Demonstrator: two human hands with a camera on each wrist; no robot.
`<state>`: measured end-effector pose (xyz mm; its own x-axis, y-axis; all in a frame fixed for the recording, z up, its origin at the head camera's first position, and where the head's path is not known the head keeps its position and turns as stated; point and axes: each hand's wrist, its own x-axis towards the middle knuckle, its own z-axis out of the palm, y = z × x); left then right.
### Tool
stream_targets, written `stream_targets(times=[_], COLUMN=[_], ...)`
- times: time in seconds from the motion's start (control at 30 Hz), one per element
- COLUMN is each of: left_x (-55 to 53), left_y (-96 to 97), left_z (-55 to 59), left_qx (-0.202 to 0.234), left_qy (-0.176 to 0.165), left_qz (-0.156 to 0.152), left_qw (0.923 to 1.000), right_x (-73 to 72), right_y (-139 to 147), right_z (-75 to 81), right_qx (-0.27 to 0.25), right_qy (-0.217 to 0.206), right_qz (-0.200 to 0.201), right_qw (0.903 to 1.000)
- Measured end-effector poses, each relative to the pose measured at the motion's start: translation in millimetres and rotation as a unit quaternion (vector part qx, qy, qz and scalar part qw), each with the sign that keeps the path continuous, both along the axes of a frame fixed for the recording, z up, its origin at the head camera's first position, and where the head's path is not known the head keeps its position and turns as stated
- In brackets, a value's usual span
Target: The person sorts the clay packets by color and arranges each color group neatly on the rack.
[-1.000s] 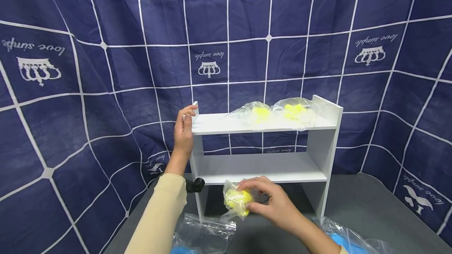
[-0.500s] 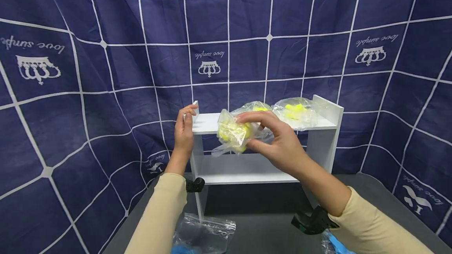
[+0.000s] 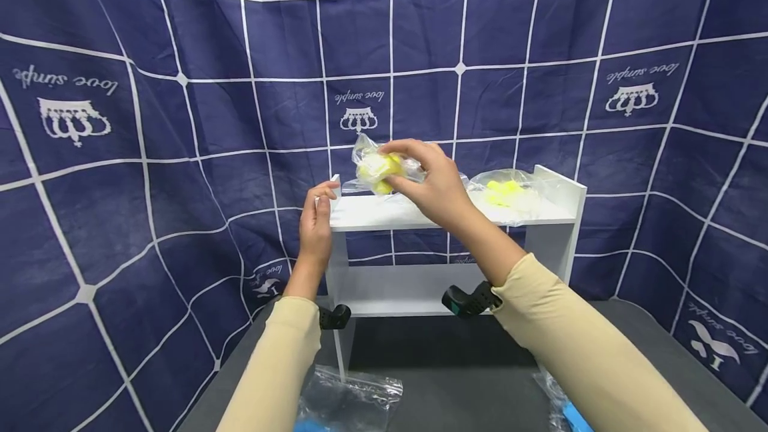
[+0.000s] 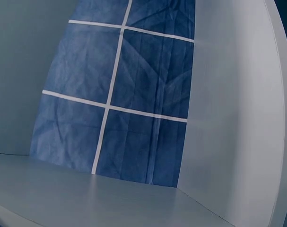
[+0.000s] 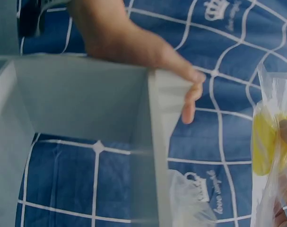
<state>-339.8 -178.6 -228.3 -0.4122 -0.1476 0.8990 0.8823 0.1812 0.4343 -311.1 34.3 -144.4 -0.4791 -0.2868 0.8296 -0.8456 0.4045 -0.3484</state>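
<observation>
right hand (image 3: pixel 435 182) pinched the bag of yellow pieces (image 3: pixel 378 169), up at the left part of the top board (image 3: pixel 360 214), contact unclear; left hand (image 3: pixel 315 222) gripped the side of the white shelf (image 3: pixel 414 279). bag had just gone up, so lift looked done, release not. a second earlier it hung near the lower board (image 3: pixel 390 302); other yellow bag (image 3: pixel 504 193) stayed put.

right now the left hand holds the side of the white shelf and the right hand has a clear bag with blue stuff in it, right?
The contents of the clear bag in the right hand are yellow, not blue; the head view shows it.
</observation>
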Motion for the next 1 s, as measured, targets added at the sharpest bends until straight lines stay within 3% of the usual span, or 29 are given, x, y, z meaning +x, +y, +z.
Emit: stream_targets(times=[0.2,0.4,0.73,1.0], left_x=[-3.0,-4.4,-4.5,-32.4], left_y=[0.0,-0.1,0.5,-8.9], left_z=[-0.2,-0.6,-2.0,-13.8], left_qx=[-0.002,0.001,0.001,0.004], left_qy=[0.011,0.031,0.025,0.038], left_qz=[0.0,-0.007,-0.006,-0.009], left_qw=[0.9999,0.9995,0.9997,0.9992], right_x=[-21.0,-35.8,-46.9,-46.6], right_y=[-17,-25,-24,-24], right_z=[-1.9,-14.2,-26.0,-25.9], right_qx=[0.062,0.126,0.188,0.219], right_qy=[0.006,-0.035,-0.082,-0.076], right_qz=[-0.059,-0.118,-0.143,-0.156], right_qw=[0.9963,0.9844,0.9682,0.9603])
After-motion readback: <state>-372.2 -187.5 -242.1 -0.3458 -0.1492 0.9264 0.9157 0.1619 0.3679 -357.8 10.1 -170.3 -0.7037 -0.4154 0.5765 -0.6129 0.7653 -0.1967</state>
